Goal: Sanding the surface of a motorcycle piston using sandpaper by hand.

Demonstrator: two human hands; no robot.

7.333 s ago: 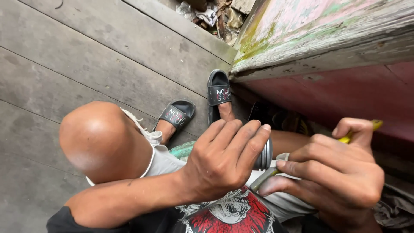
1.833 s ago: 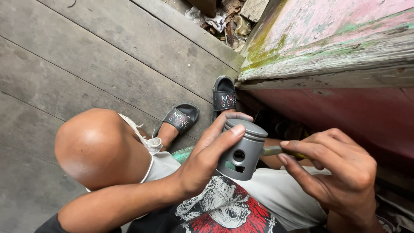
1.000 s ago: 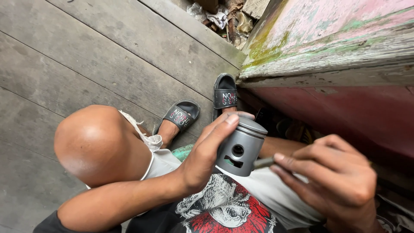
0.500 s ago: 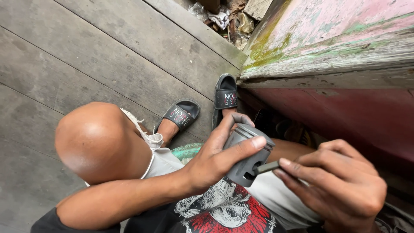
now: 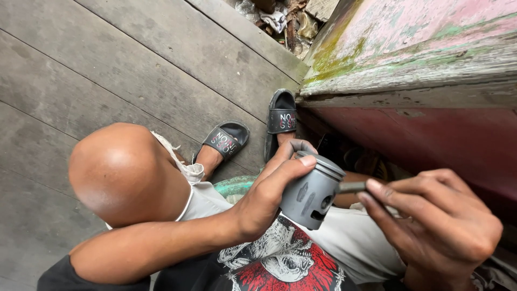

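Two hands on one part: left hand (image 5: 264, 202) wraps the grey metal cylinder-shaped piston (image 5: 312, 189) w/ thumb on the crown rim and fingers curled behind, held in the air above the lap, just over the black shirt w/ red-and-white skull print (image 5: 280, 264). Right hand (image 5: 436, 226) pinches a thin grey tool shaft (image 5: 353, 187), tip touching the piston's side near the top; what kind of tool it is can't be told, prob. a pick or driver.

Risks, as I judge them: tip could skid off the smooth wall and jab the left thumb; the grip is thumb-and-fingers only, so a hard push might twist the piston loose and drop it onto the grey wooden plank floor (image 5: 107, 70).

Piston looks dull grey, grooved near the crown, w/ a round pin hole and slots in the skirt.
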